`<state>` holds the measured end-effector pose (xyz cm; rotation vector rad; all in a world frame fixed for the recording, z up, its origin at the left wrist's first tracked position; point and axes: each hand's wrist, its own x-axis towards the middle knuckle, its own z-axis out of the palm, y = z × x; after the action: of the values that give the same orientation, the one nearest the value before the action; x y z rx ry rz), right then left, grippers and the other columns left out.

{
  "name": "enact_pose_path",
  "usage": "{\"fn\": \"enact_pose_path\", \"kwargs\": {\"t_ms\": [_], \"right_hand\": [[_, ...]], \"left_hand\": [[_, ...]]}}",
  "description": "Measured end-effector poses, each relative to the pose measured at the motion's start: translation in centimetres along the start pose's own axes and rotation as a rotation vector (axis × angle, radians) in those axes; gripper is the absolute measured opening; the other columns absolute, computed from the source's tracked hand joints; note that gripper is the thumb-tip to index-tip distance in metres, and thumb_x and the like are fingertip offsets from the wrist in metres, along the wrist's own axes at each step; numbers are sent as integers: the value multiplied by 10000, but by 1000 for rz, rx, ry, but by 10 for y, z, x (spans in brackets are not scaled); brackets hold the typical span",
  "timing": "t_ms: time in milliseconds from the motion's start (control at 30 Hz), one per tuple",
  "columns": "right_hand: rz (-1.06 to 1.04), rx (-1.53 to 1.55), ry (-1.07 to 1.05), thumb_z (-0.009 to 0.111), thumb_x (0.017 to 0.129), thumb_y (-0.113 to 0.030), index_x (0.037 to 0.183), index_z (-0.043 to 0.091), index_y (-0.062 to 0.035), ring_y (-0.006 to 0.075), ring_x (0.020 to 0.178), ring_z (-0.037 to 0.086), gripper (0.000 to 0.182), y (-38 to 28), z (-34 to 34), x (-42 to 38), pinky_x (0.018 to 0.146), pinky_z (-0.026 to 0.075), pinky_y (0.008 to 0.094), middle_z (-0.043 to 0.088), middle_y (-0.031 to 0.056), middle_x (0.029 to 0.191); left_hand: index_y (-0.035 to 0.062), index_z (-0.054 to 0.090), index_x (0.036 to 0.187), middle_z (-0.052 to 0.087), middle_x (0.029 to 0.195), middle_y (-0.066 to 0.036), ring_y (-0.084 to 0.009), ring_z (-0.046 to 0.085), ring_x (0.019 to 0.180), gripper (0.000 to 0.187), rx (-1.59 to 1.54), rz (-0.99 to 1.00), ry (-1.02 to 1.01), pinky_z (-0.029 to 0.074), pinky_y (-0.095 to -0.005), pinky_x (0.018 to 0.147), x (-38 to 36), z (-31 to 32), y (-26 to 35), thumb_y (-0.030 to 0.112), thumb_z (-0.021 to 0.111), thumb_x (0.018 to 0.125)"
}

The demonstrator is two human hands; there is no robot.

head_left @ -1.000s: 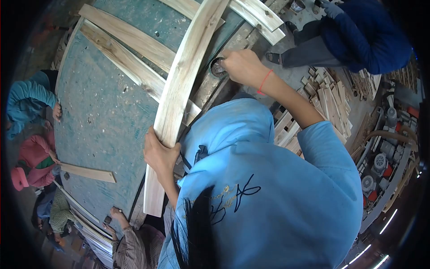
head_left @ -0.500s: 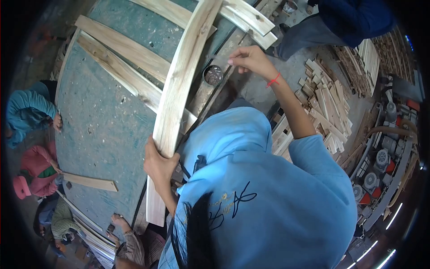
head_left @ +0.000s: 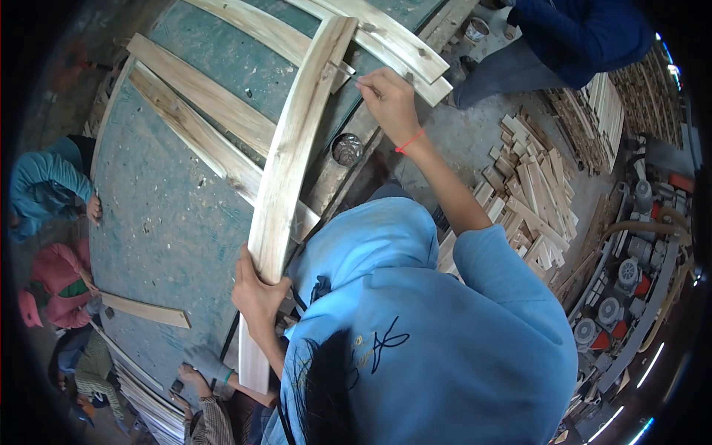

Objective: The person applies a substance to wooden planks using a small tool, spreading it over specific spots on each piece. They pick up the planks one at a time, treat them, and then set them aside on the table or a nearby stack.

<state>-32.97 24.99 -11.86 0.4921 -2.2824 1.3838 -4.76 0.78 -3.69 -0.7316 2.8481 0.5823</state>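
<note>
A long, slightly curved wooden board (head_left: 291,152) lies across the green worktable and over its near edge. My left hand (head_left: 258,291) is closed round the board's near part, thumb on one side and fingers on the other. Beside the board's far part, my right hand (head_left: 388,104), with a red string at the wrist, is pinched closed. A small thin thing shows at its fingertips, too small to name, close to the board's edge. Below that hand an open tin (head_left: 347,149) with dark brown contents stands on the table's edge.
Several other boards (head_left: 204,96) lie on the green tabletop (head_left: 163,215). A person in dark blue (head_left: 582,33) stands at the upper right, and other people work along the left and lower left. Wood offcuts (head_left: 530,196) are heaped on the floor by machinery (head_left: 627,274).
My right hand has moved up and left, from above the tin to the board's far part. The board has shifted slightly, with my left hand still on it.
</note>
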Motion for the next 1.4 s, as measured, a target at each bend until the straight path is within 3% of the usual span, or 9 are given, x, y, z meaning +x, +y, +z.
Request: {"fn": "enact_pose_path", "kwargs": {"t_ms": [300,367,600,667,733,800,1233,1333,1400], "right_hand": [[25,-98,-131,683,776,-66,794,689,-42,297,715,642,31,16,16,11,647,522,385,629,107,825],[17,-113,-151,678,779,-70,798,690,-48,301,724,643,32,18,21,9,654,525,389,629,104,831],[-37,-153,-174,671,775,-63,819,683,-53,310,740,642,47,23,26,10,661,531,399,619,97,848],[-38,-160,-181,671,775,-62,820,680,-53,309,740,642,46,25,27,9,659,531,400,617,95,850],[-38,-167,-185,672,774,-62,820,677,-53,308,739,643,46,26,27,9,657,532,400,616,94,853],[-94,-243,-192,680,762,-16,811,684,-37,271,715,641,53,25,28,8,635,522,356,634,84,850],[-241,-351,-421,683,777,-66,818,679,-44,303,671,627,46,25,2,25,614,517,387,619,84,818],[-160,-214,-397,692,778,-83,803,687,-29,310,676,628,60,20,-1,36,605,507,377,627,105,780],[25,-106,-248,699,773,-87,801,697,-28,304,674,628,65,24,7,41,606,501,364,640,123,774]], "left_hand": [[66,474,1340,611,976,-171,-375,643,825,907,9,-19,18,524,-442,735,2,-1,-5,219,718,480],[66,485,1340,621,1053,-178,-350,648,910,906,1,-75,-20,518,-407,796,2,-4,-1,205,725,477],[85,467,1361,622,1060,-171,-351,645,914,939,5,-108,-51,518,-415,794,3,-6,2,199,735,468],[81,467,1359,593,918,-164,-363,629,802,919,-4,-33,5,519,-437,730,3,-5,0,202,709,481],[81,467,1359,593,920,-163,-362,630,803,921,-5,-44,-2,520,-435,731,4,-5,0,202,710,479],[81,467,1359,593,923,-162,-360,631,804,923,-4,-56,-10,520,-433,732,4,-6,0,202,711,477],[90,441,1384,596,935,-156,-351,635,807,963,16,-83,-36,520,-431,736,5,-13,4,204,720,470],[93,440,1387,599,936,-158,-350,637,808,966,16,-98,-51,519,-432,738,4,-13,6,205,718,469],[94,442,1387,601,935,-158,-349,638,805,965,18,-105,-58,520,-432,739,3,-13,6,205,717,469]]}}
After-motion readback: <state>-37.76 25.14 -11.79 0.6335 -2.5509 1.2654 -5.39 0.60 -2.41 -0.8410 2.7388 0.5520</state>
